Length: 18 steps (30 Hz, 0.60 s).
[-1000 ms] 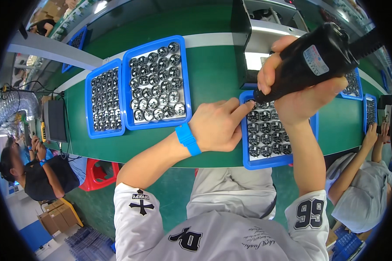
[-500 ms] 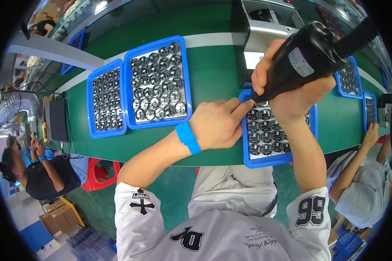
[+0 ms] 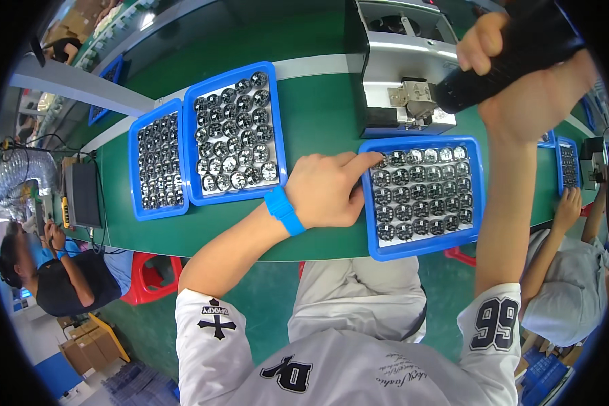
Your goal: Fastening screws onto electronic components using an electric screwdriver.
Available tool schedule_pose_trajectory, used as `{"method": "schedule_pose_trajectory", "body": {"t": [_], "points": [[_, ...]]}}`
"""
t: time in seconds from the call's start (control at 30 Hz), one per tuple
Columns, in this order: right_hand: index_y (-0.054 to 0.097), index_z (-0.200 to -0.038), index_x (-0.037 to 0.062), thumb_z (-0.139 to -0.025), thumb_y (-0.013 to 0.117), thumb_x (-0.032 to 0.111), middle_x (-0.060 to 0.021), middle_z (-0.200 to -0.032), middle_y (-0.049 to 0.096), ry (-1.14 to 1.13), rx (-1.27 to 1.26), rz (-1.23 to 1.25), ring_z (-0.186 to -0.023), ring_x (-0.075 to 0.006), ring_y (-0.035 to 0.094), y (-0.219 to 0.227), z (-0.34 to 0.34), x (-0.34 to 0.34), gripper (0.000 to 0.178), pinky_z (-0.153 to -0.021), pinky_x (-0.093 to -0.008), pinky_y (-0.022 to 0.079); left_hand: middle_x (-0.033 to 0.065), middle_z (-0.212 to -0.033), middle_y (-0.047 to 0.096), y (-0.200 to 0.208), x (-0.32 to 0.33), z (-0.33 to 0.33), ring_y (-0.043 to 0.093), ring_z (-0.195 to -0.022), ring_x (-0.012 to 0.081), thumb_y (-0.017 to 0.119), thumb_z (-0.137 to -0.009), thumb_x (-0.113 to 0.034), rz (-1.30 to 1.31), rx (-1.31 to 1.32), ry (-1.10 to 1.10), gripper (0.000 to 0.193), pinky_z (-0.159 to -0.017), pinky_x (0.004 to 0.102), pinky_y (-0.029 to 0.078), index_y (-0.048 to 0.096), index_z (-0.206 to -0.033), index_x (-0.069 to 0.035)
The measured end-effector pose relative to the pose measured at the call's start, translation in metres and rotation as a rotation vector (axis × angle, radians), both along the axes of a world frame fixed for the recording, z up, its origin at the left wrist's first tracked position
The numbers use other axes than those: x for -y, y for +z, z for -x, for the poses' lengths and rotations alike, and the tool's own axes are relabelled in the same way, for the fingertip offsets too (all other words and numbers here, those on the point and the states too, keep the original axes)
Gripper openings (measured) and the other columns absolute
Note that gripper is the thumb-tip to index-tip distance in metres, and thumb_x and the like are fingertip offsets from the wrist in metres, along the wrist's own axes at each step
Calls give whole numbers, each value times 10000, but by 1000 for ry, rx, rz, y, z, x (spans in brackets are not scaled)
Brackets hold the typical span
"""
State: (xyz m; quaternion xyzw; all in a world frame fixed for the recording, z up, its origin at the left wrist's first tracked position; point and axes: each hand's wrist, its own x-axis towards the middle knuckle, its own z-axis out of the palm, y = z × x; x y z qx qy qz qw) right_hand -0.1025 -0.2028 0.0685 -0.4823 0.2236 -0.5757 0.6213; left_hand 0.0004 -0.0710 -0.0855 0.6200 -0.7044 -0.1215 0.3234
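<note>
My right hand (image 3: 531,88) is wrapped around a black electric screwdriver (image 3: 504,68), whose nose reaches the metal feed block (image 3: 416,98) on the front of a screw feeder (image 3: 379,74). My left hand (image 3: 325,189), with a blue wristband (image 3: 285,211), has its index finger stretched out onto the far left corner of a blue tray (image 3: 423,250). That fingertip touches a small round black part (image 3: 381,161). The remaining left fingers are bent, gripping nothing. Rows of similar round parts (image 3: 419,191) fill the tray, the far row looking lighter on top.
Two more blue trays of round parts, a larger one (image 3: 275,135) and a narrower one (image 3: 134,172), lie to the left on the green bench (image 3: 318,101). Co-workers sit at the left (image 3: 68,284) and right (image 3: 568,284). A red stool (image 3: 142,274) stands left below the bench.
My right hand has lifted the electric screwdriver off the tray's far left corner and carried it right and away, to the screw feeder. My left fingertip stays at that corner.
</note>
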Motion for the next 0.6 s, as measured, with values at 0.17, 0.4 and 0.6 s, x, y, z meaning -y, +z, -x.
{"method": "schedule_pose_trajectory", "body": {"t": [0.17, 0.4, 0.6], "points": [[577, -949, 44, -949, 313, 830, -61, -518, 508, -114, -118, -126, -379, -172, 494, 2, -10, 8, 829, -412, -282, 450, 102, -805, 686, 0, 3, 2, 658, -647, 324, 702, -738, -80, -13, -30, 20, 470, -578, 427, 533, 674, -1207, -88], [547, -1092, 16, -892, 288, 885, -75, -658, 538, 238, -146, 93, -475, -183, 501, -27, 26, 52, 928, -499, -314, 444, 98, -826, 698, 0, 3, 2, 663, -645, 309, 694, -762, -61, -36, -62, 26, 447, -582, 434, 529, 680, -1207, -105], [472, -1349, -53, -755, 376, 994, -105, -746, 583, 636, 92, 227, -585, -204, 552, -61, 43, 11, 1208, -606, -345, 483, 98, -787, 687, 2, 1, -2, 665, -646, 302, 702, -774, -62, -70, -95, 15, 428, -591, 428, 526, 687, -1201, -95]]}}
